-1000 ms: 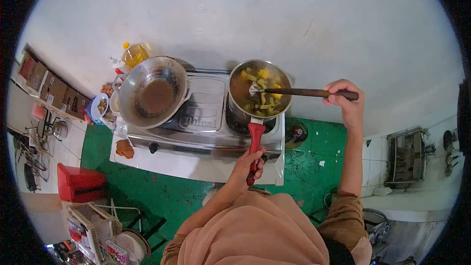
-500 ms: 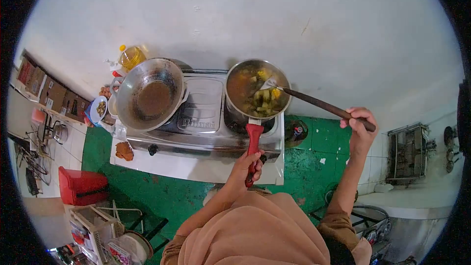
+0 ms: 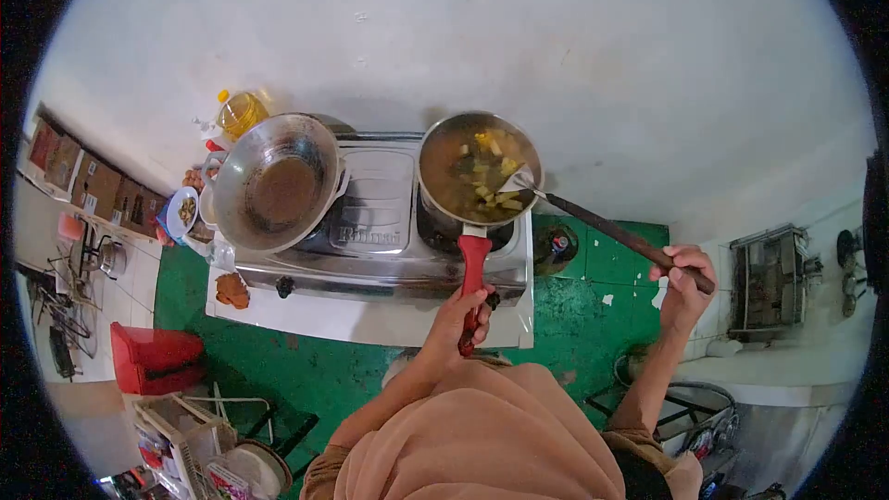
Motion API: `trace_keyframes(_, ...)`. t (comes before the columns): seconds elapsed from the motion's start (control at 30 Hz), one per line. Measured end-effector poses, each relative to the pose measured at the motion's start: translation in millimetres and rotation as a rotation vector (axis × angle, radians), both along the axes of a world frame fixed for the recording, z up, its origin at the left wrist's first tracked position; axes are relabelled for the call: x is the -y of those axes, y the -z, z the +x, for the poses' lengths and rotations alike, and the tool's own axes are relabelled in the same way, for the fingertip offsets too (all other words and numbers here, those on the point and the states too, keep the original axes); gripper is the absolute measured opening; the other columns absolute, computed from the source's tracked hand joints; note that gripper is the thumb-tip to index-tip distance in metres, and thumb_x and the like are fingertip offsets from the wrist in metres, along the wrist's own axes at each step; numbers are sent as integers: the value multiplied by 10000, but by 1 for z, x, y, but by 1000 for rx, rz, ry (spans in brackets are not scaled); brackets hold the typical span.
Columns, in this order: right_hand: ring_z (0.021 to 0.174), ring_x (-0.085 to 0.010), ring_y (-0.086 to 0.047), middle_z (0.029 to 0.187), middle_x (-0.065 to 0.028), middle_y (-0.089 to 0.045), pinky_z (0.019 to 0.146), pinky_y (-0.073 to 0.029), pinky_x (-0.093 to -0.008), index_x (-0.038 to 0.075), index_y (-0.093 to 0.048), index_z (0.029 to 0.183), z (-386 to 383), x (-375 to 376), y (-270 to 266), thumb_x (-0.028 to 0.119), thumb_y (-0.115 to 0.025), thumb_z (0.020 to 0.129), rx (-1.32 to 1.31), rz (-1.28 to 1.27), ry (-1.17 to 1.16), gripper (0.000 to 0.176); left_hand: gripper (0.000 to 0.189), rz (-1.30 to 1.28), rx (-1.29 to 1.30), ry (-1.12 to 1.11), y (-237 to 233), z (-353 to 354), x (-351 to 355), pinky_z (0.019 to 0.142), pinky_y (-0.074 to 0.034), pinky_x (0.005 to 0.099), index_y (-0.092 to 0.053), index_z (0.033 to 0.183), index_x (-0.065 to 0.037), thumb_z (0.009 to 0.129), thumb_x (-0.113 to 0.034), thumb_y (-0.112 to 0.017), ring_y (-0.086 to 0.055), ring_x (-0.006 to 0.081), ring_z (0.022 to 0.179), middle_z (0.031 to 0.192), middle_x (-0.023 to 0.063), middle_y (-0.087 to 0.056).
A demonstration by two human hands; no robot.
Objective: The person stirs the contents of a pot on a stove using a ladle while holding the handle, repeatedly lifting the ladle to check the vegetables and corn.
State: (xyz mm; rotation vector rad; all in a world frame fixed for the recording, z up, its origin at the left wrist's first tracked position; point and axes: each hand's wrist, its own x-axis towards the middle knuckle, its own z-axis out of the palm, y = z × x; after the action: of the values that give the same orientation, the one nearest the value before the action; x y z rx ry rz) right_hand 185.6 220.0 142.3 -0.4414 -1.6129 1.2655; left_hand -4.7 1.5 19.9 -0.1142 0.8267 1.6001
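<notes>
My left hand (image 3: 456, 326) is wrapped round the red handle (image 3: 473, 268) of a saucepan (image 3: 422, 187) on the right burner. Inside is a brownish broth with cut green and yellow vegetable pieces (image 3: 486, 171). My right hand (image 3: 686, 280) grips the dark wooden handle of a spatula (image 3: 611, 232). Its pale metal blade (image 3: 519, 180) dips into the broth at the pan's right side, with the lower edge hidden. On the left of the gas stove (image 3: 372, 194) rests a large metal wok (image 3: 282, 187), its bottom browned.
Behind the wok stands a bottle of yellow oil (image 3: 243, 115). A small plate with food (image 3: 184, 208) lies left of it. A gas cylinder (image 3: 557, 245) stands on the green floor right of the stove table (image 3: 370, 321). A red bin (image 3: 156, 356) is at lower left.
My right hand has moved down slightly with the spatula. The blade has shifted from the pan's middle toward its lower right, and the vegetable pieces have moved about. My left hand keeps its hold.
</notes>
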Motion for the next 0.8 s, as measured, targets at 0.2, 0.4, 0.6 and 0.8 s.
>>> trace_keyframes(0.2, 614, -236, -587, 904, -160, -584, 555, -505, -330, -24, -576, 817, -30, 16, 20, 3, -631, 710, 71, -38, -46, 123, 277, 18, -4, 5, -4, -1, 0, 385, -318, 209, -499, 1070, -67, 865, -245, -553, -428, 91, 448, 629, 8, -460)
trace_keyframes(0.4, 728, -216, -629, 933, -167, -608, 647, -556, -312, -41, -619, 845, -61, 15, 46, -59, -630, 727, 155, -106, -106, 120, 303, 19, -18, -1, 0, 0, -1, 378, -315, 217, -492, 1086, -50, 871, -258, -545, -426, 94, 438, 622, 9, -456)
trace_keyframes(0.6, 738, -196, -635, 950, -152, -622, 693, -540, -298, -51, -626, 874, -87, 8, 61, -35, -635, 755, 176, -229, -107, 121, 283, 10, -20, 2, -5, -1, 0, 383, -308, 210, -493, 1077, -61, 870, -248, -544, -428, 94, 448, 637, 12, -462)
trace_keyframes(0.8, 687, -178, -635, 917, -149, -628, 656, -536, -275, -60, -601, 905, -108, 10, 55, 0, -624, 796, 234, -242, -16, 126, 283, 8, -11, 0, -2, 0, 0, 380, -309, 213, -495, 1075, -66, 868, -250, -550, -422, 93, 440, 632, 7, -463)
